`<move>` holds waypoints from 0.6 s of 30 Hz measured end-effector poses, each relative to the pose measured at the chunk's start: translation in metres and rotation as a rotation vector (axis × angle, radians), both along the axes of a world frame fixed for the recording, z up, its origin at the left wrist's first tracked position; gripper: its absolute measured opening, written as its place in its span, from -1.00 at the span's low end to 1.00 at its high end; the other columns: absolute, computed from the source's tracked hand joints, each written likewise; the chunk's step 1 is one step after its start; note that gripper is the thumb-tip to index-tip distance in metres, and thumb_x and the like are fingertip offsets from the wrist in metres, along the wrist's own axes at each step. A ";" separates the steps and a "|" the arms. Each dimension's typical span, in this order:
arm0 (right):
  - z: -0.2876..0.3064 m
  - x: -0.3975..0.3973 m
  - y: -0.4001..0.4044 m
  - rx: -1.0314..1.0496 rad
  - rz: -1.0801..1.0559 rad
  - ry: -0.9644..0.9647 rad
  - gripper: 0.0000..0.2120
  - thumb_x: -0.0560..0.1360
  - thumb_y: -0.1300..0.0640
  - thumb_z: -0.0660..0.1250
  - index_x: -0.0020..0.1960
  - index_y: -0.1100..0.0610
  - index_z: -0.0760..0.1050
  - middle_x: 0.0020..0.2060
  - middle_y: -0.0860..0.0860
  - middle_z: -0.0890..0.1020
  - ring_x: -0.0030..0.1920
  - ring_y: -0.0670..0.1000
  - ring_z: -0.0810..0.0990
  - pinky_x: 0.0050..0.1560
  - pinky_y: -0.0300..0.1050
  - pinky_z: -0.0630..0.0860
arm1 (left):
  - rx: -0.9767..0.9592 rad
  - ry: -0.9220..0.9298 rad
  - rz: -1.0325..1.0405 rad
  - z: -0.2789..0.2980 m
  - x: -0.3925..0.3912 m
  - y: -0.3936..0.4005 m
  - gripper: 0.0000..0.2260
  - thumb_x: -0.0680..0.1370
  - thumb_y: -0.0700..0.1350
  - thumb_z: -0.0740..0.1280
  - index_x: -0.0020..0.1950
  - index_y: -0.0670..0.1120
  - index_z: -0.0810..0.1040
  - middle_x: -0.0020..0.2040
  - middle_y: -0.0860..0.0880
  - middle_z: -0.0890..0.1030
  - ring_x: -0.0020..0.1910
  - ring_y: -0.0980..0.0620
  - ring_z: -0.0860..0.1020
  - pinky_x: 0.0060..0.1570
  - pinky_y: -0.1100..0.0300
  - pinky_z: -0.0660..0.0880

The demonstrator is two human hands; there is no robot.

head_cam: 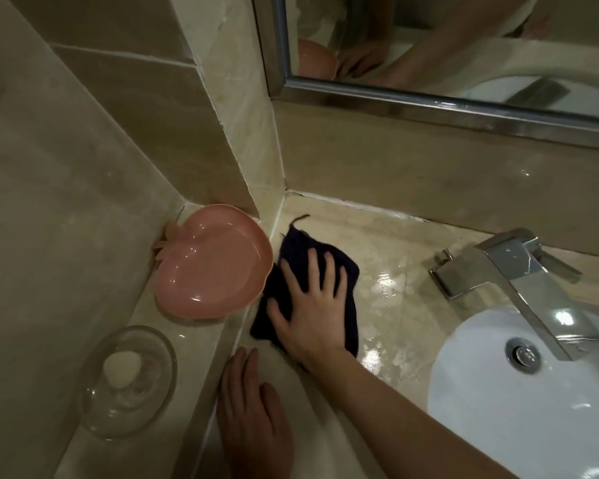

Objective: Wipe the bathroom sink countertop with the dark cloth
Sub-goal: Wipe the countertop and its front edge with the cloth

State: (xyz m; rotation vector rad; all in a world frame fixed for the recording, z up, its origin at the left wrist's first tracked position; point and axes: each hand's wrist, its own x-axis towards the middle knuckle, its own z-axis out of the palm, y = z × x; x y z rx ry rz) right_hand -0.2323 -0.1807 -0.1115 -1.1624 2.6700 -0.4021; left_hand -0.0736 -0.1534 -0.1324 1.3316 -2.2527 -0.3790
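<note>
The dark cloth lies flat on the wet beige countertop, in the back left corner beside the raised ledge. My right hand presses down on it with fingers spread and straight, covering its middle. My left hand rests flat on the countertop near the front, just left of my right forearm, holding nothing. The white sink basin sits to the right.
A pink apple-shaped dish and a clear glass dish holding a pale soap stand on the raised ledge at left. A chrome faucet overhangs the basin. A metal-framed mirror hangs on the back wall.
</note>
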 end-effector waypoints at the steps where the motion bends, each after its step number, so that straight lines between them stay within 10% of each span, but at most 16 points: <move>1: -0.001 -0.008 -0.010 -0.001 0.004 -0.007 -0.37 0.56 -0.29 0.08 0.57 -0.08 0.24 0.60 0.19 0.13 0.59 0.30 -0.01 0.54 0.29 -0.15 | -0.013 0.005 -0.003 -0.001 0.001 0.000 -0.61 0.58 -0.18 0.12 0.31 -0.24 0.57 0.35 -0.20 0.55 0.29 -0.21 0.51 0.28 -0.07 0.40; 9: -0.003 -0.051 0.009 -0.074 -0.066 -0.041 -0.38 0.63 -0.17 0.05 0.62 0.06 0.14 0.62 0.05 0.11 0.62 0.08 0.01 0.59 -0.03 -0.18 | 0.015 0.007 -0.024 0.004 0.000 0.002 -0.60 0.56 -0.19 0.13 0.33 -0.25 0.55 0.36 -0.21 0.52 0.31 -0.25 0.49 0.30 -0.14 0.40; 18: -0.001 -0.015 0.122 -0.056 -0.480 0.002 -0.38 0.61 -0.12 0.05 0.59 0.17 0.21 0.58 0.11 0.23 0.58 0.14 0.15 0.56 0.10 0.09 | 0.091 -0.048 -0.023 0.010 0.002 0.000 -0.58 0.57 -0.14 0.10 0.35 -0.24 0.53 0.38 -0.18 0.51 0.35 -0.21 0.44 0.35 -0.05 0.30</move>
